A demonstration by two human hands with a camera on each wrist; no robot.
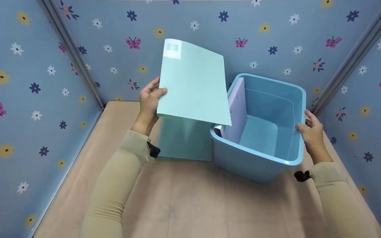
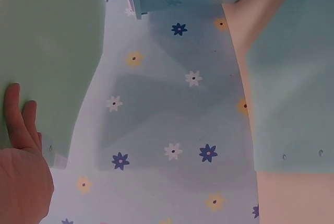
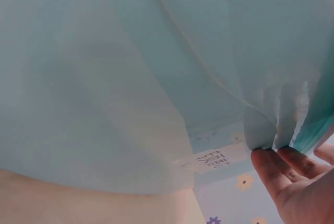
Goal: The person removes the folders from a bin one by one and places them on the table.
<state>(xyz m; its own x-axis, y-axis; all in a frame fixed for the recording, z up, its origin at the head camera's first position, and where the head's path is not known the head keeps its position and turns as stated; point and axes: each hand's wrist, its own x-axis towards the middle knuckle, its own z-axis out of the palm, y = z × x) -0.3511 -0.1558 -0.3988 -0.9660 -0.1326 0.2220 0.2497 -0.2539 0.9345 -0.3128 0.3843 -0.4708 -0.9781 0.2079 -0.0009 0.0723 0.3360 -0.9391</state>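
Observation:
My left hand (image 1: 150, 99) grips a mint-green file folder (image 1: 193, 82) by its left edge, thumb on the front cover. The folder is tilted in the air, its lower right corner overlapping the left rim of a blue plastic bin (image 1: 256, 150). Fingers of the left hand (image 2: 23, 177) show behind the raised folder (image 2: 52, 62) in the left wrist view. My right hand (image 1: 313, 134) holds the bin's right rim, thumb over the edge and fingers outside. A lilac folder (image 1: 237, 112) stands upright inside the bin along its left side.
A second green folder (image 1: 184, 142) lies flat on the beige table (image 1: 190, 198), partly under the raised one and close against the bin. Blue flowered panels (image 1: 203, 19) enclose the back and both sides, with grey corner posts (image 1: 74, 53).

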